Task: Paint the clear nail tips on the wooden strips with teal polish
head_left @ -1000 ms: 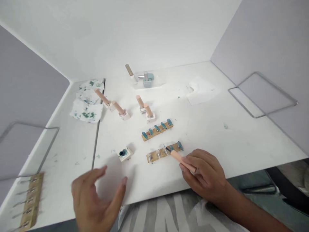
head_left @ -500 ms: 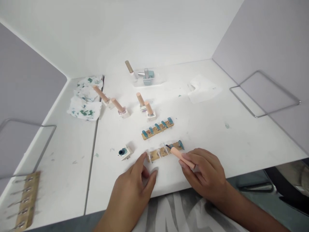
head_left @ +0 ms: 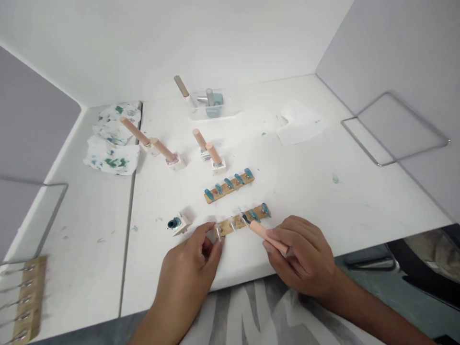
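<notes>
My right hand [head_left: 300, 258] is closed around a peach-handled nail polish brush [head_left: 266, 235]; its dark tip rests on a nail on the near wooden strip [head_left: 241, 221]. That strip carries clear false nails on its left part and teal-painted ones on its right. My left hand [head_left: 189, 266] pinches the strip's left end between thumb and fingers. An open polish bottle [head_left: 176, 224] with teal polish stands just left of that hand. A second wooden strip [head_left: 229, 184] with several teal nails lies a little farther back.
Several capped polish bottles with peach handles [head_left: 215, 160] stand behind the strips. A clear tray [head_left: 206, 103] with bottles sits at the back. Stained tissues [head_left: 109, 155] lie far left, a white tissue [head_left: 298, 127] far right. Another strip [head_left: 25, 302] with clear nails lies near left. Wire frames stand at both sides.
My left hand moved from the open near-left area over to the near strip and closed on its left end. My right hand kept the brush at the strip.
</notes>
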`<state>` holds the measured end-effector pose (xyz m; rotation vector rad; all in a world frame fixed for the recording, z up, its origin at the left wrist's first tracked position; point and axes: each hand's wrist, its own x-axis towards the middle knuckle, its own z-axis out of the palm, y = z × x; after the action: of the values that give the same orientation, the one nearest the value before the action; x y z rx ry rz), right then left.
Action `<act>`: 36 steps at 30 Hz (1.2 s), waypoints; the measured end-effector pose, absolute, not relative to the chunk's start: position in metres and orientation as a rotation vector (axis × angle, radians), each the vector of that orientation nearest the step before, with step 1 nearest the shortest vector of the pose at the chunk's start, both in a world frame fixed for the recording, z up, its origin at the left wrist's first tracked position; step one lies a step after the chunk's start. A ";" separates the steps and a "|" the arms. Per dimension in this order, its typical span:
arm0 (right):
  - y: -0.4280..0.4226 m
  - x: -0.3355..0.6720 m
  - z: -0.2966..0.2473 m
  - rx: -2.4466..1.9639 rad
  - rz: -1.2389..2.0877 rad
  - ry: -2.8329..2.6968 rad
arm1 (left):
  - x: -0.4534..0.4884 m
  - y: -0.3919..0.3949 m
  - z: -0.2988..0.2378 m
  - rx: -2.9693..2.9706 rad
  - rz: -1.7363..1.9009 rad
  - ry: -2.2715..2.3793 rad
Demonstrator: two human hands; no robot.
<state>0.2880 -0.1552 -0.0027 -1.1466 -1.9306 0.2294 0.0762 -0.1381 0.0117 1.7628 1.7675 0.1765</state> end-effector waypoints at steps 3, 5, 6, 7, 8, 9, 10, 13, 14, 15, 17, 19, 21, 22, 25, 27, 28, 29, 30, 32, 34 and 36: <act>-0.157 0.289 -0.003 -1.139 0.221 -1.926 | 0.075 -0.138 0.010 1.756 0.181 1.779; -0.159 0.289 -0.003 -1.125 0.216 -1.916 | 0.075 -0.139 0.010 1.761 0.187 1.777; -0.159 0.289 -0.003 -1.118 0.210 -1.907 | 0.075 -0.140 0.009 1.767 0.191 1.773; -0.160 0.289 -0.002 -1.116 0.201 -1.892 | 0.074 -0.140 0.009 1.773 0.196 1.769; -0.161 0.289 -0.002 -1.115 0.190 -1.878 | 0.074 -0.140 0.009 1.779 0.201 1.766; -0.162 0.289 -0.002 -1.112 0.175 -1.865 | 0.074 -0.140 0.009 1.782 0.205 1.764; -0.162 0.289 -0.002 -1.115 0.164 -1.855 | 0.074 -0.140 0.009 1.783 0.208 1.764; -0.162 0.289 -0.003 -1.123 0.154 -1.821 | 0.073 -0.140 0.009 1.784 0.206 1.764; -0.161 0.289 -0.004 -1.127 0.158 -1.820 | 0.073 -0.139 0.010 1.787 0.202 1.763; -0.160 0.289 -0.004 -1.134 0.163 -1.825 | 0.073 -0.139 0.010 1.791 0.195 1.760; -0.158 0.288 -0.004 -1.142 0.166 -1.858 | 0.073 -0.138 0.011 1.798 0.177 1.745; -0.156 0.288 -0.004 -1.147 0.172 -1.903 | 0.074 -0.137 0.012 1.799 0.159 1.730; -0.155 0.288 -0.004 -1.136 0.178 -1.943 | 0.074 -0.136 0.013 1.793 0.150 1.723; -0.156 0.289 -0.004 -1.122 0.177 -1.963 | 0.074 -0.136 0.013 1.788 0.150 1.722; -0.159 0.291 -0.003 -1.039 0.168 -2.021 | 0.075 -0.136 0.013 1.769 0.147 1.722; -0.160 0.292 -0.001 -0.992 0.164 -2.018 | 0.075 -0.136 0.014 1.769 0.142 1.721; -0.160 0.291 -0.001 -0.983 0.162 -2.002 | 0.076 -0.136 0.014 1.774 0.144 1.718; -0.160 0.291 0.000 -0.984 0.155 -1.982 | 0.076 -0.135 0.014 1.779 0.148 1.713; -0.159 0.290 0.000 -0.993 0.146 -1.964 | 0.076 -0.135 0.014 1.785 0.154 1.708; -0.156 0.288 0.000 -1.025 0.135 -1.961 | 0.075 -0.135 0.014 1.797 0.159 1.704; -0.154 0.287 -0.002 -1.056 0.127 -1.978 | 0.075 -0.135 0.013 1.807 0.151 1.705; -0.153 0.287 -0.004 -1.071 0.135 -2.005 | 0.075 -0.135 0.012 1.816 0.146 1.702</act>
<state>0.2871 -0.1532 -0.0036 -1.0707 -2.0051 0.1350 0.0747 -0.1349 0.0119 1.8158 1.7017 0.1461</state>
